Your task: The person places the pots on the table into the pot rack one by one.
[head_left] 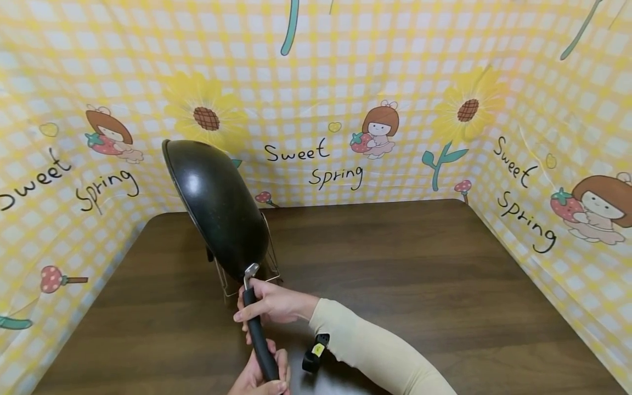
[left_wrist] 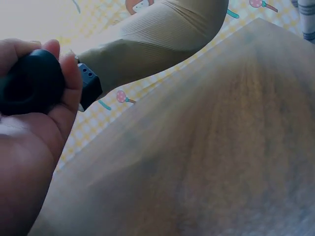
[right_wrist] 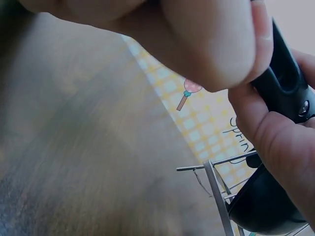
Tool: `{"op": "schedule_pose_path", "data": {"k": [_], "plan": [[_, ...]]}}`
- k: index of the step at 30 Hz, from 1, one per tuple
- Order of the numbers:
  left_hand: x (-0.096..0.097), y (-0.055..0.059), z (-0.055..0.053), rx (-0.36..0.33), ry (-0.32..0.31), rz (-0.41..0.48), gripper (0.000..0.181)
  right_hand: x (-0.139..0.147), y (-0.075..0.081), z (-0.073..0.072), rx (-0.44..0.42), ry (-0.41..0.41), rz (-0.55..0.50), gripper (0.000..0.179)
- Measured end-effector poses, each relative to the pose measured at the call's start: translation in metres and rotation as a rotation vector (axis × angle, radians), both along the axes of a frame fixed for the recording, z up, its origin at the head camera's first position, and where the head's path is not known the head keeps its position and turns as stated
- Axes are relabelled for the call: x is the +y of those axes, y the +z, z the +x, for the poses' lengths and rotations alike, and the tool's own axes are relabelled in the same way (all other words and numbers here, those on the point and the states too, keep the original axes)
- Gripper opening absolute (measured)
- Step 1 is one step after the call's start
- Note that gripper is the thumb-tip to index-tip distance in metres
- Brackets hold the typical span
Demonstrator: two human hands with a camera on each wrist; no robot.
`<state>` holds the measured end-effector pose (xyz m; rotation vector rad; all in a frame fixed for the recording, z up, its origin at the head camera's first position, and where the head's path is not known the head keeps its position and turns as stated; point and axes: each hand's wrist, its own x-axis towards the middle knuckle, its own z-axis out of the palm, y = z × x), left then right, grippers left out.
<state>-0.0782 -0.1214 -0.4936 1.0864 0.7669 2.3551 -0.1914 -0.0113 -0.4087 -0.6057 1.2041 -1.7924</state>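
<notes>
A black wok (head_left: 217,203) is tilted up on its side at the left, its dark rounded outside facing right. Its long black handle (head_left: 260,343) slopes down toward me. My right hand (head_left: 276,302) grips the handle near its metal joint, thumb across the top. Lower down, my left hand (head_left: 259,376) wraps round the handle's end; the left wrist view shows fingers curled about that end (left_wrist: 42,81). A thin metal wire rack (head_left: 274,262) stands under and behind the wok, largely hidden by it. In the right wrist view the wok (right_wrist: 266,209) overlaps the rack (right_wrist: 216,196).
The brown wooden table (head_left: 395,263) extends to the right of the wok. A yellow checked cloth (head_left: 296,99) with printed figures walls in its back and both sides. A black wrist device (head_left: 314,354) sticks out below the right sleeve (head_left: 375,345).
</notes>
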Motion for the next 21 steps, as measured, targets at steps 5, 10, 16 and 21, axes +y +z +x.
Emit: {"op": "schedule_pose_path", "data": {"k": [5,10,16,21], "plan": [[-0.003,-0.002,0.0,-0.04,-0.004,-0.039,0.054,-0.001,-0.004,0.001,0.007,0.003,0.017,0.031],[-0.008,-0.005,0.002,-0.089,0.004,-0.111,0.051,-0.004,-0.007,0.002,-0.004,0.006,0.021,0.032],[-0.011,-0.009,0.001,-0.071,0.006,-0.132,0.05,-0.004,-0.012,0.003,-0.02,-0.003,0.013,0.032],[-0.014,-0.008,0.001,-0.134,0.018,-0.181,0.044,-0.005,-0.017,0.003,-0.03,-0.001,0.009,0.034]]}}
